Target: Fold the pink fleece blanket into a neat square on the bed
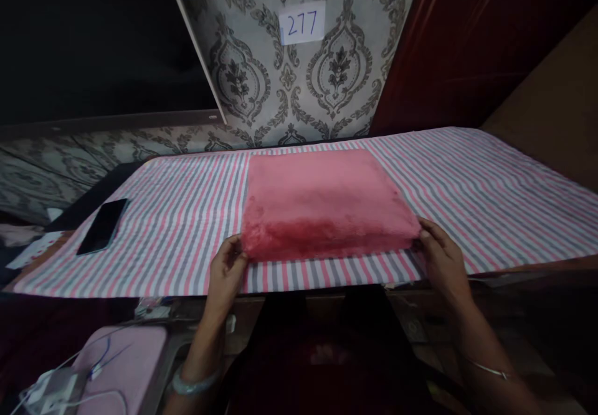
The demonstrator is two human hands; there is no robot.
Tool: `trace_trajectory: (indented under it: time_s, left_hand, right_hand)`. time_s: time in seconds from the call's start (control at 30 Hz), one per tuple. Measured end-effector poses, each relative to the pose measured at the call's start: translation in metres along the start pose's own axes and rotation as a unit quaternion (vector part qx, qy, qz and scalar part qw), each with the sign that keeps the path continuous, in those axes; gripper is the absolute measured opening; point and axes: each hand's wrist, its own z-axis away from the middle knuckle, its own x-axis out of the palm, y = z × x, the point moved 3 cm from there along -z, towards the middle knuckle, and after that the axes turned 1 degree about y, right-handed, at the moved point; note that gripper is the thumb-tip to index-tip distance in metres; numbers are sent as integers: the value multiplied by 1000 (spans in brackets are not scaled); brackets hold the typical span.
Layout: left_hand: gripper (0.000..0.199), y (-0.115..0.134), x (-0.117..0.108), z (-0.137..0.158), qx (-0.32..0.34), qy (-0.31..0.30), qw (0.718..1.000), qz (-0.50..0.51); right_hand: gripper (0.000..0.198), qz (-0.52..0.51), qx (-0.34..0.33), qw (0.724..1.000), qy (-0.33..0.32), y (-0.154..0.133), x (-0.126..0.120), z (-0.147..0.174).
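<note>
A pink plush cloth lies as a flat, thick rectangle on the striped tablecloth. My left hand pinches its near left corner, thumb and fingers closed on the edge. At the near right corner, my right hand grips the plush fabric in the same way, with its fingertips partly hidden behind the edge. The cloth's near side looks darker and ruffled, and its far part lies smooth. Whether it is folded in layers I cannot tell.
A phone lies on the table's left side. Behind stand a dark screen and a patterned wall with a paper marked 277. A dark red panel rises at right. Below left, a pink stool carries a power strip with cables.
</note>
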Motion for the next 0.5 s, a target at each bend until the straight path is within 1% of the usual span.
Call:
trace_trajectory:
  time_s: [0.1, 0.17, 0.23, 0.3, 0.33, 0.4, 0.47, 0.5]
  left_hand:
    - [39, -1, 2, 1, 24, -19, 999, -27]
    - [40, -3, 3, 3, 37, -25, 998, -44]
    - [41, -5, 5, 5, 49, -20, 996, -76]
    - [42, -8, 7, 6, 61, -1, 989, -137]
    - [39, -10, 7, 6, 67, 11, 983, -173]
    - [26, -12, 8, 7, 77, 32, 968, -239]
    - [14, -13, 7, 7, 88, 41, 956, -275]
    - [14, -13, 6, 8, 95, 43, 953, -283]
  right_hand:
    - [52, -2, 6, 1000, 7, -12, 1, 10]
    - [56, 21, -6, 1000, -16, -20, 3, 13]
    - [60, 62, -5, 998, -23, -25, 4, 14]
    - [65, 94, 15, 995, -16, -28, 4, 15]
    - [68, 100, 25, 995, -13, -29, 4, 15]
    - [72, 99, 43, 994, -11, -32, 6, 16]
    - [75, 80, 56, 995, 2, -35, 8, 18]
    - [75, 69, 64, 995, 15, -36, 8, 18]
